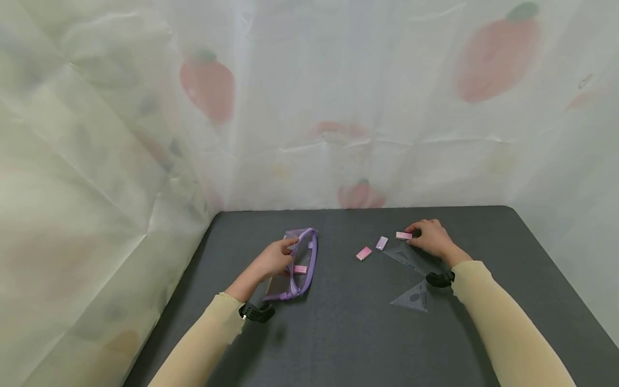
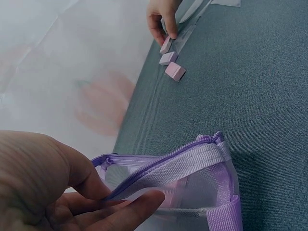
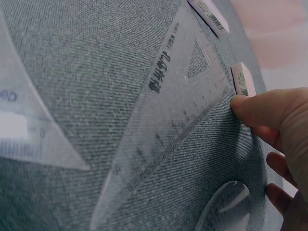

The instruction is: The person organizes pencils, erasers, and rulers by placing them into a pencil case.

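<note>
My left hand [image 1: 276, 259] pinches the zippered edge of a see-through pencil pouch with purple trim [image 1: 314, 258], its mouth spread apart. Inside the pouch lies a pink eraser [image 1: 300, 269]. Over on the right, my right hand [image 1: 432, 238] pinches the end of another pink eraser [image 1: 403, 235] at the table surface; the thumb shows against it in the right wrist view. To its left are a lilac eraser [image 1: 382, 243] and a pink one [image 1: 364, 253]. A clear set square [image 3: 168, 110] lies close to the right hand.
A second clear set square [image 1: 412, 298] lies nearer on the dark table [image 1: 348, 333]. A rounded clear plastic piece [image 3: 226, 207] sits below the right hand in the right wrist view. A hanging sheet with fruit prints [image 1: 290, 107] stands behind the table and along its sides.
</note>
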`<state>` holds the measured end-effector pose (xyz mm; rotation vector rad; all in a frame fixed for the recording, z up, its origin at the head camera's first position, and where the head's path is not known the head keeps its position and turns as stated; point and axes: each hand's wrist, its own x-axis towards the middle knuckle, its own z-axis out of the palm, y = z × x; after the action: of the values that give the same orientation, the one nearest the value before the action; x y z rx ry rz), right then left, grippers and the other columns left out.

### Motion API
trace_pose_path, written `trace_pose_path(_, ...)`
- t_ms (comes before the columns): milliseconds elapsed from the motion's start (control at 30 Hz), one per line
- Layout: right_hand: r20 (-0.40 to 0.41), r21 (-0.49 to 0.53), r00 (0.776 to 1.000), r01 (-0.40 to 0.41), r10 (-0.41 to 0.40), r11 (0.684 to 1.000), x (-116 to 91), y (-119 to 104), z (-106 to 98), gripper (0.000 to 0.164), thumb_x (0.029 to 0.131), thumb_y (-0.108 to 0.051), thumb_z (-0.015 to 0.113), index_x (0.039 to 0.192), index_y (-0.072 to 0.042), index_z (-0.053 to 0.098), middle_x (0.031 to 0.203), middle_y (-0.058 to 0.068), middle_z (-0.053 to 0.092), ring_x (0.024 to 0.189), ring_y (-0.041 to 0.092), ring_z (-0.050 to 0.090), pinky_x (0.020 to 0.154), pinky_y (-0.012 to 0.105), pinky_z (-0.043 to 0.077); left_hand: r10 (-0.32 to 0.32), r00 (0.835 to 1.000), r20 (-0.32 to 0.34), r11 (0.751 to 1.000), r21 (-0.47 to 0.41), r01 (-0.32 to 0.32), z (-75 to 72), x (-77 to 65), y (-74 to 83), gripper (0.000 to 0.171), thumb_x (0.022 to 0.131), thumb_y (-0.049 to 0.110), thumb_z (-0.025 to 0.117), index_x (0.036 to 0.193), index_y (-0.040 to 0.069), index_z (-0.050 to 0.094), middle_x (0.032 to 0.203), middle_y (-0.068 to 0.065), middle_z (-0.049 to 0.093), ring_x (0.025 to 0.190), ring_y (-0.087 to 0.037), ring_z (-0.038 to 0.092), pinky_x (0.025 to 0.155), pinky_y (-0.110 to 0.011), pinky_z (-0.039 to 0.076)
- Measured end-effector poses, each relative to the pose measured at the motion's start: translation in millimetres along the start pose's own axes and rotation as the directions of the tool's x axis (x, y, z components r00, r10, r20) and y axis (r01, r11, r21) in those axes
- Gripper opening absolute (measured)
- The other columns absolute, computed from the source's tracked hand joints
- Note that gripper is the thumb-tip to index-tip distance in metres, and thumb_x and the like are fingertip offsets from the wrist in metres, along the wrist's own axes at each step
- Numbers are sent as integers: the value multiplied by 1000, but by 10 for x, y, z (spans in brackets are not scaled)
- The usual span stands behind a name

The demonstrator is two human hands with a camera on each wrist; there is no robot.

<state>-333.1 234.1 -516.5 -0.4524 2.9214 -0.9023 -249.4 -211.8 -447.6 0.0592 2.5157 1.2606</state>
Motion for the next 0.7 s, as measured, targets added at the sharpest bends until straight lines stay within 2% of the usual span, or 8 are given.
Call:
trace_pose_path(200,-18,-6,1000,-2,1,1000,-10,-6,20,29,95,-16,70,119,-2,74,114,20,66,119,44,42,97,64,36,-3,1000,3,1000,-4,3,7,7,-5,61,100,-2,50,159,12,41,147,-33,47,62,-19,55,68,-40,61)
trace_pose_path(267,-29,-8,1000,4,-5,1000,-16,-10,17,28,95,-16,70,118,-2,75,114,19,66,119,44,43,96,63,36,-4,1000,4,1000,-3,4,8,9,-6,61,100,-2,50,159,13,40,147,-33,47,67,-21,58,69,-40,61)
trace_pose_path(433,-55,10,998,27,-27,1000,-16,-66,-2,28,95,-18,70,118,-3,75,118,21,65,122,44,42,99,64,35,3,1000,4,1000,5,-3,5,10,-8,61,100,-2,50,159,12,41,147,-32,48,90,-28,66,69,-39,61)
trace_pose_path(500,-64,18,997,38,-37,999,-10,-105,-8,29,95,-19,70,119,-3,75,120,21,65,122,45,41,100,65,35,5,1000,3,1000,7,-5,3,8,-5,61,100,-2,51,158,12,41,146,-32,48,89,-28,66,70,-39,61)
trace_pose_path(633,-81,19,994,69,-67,997,7,-220,-7,29,96,-20,70,119,-3,75,120,20,65,123,44,42,101,65,35,8,1000,5,1000,10,-9,1,4,1,62,99,-2,50,159,11,41,145,-33,49,73,-24,62,69,-40,61)
trace_pose_path(700,-87,20,993,83,-80,996,18,-288,3,28,96,-19,71,119,-4,75,118,18,66,124,43,42,100,64,36,11,1000,4,1000,14,-11,0,2,5,62,99,-2,50,159,11,41,145,-33,49,74,-23,62,69,-39,61)
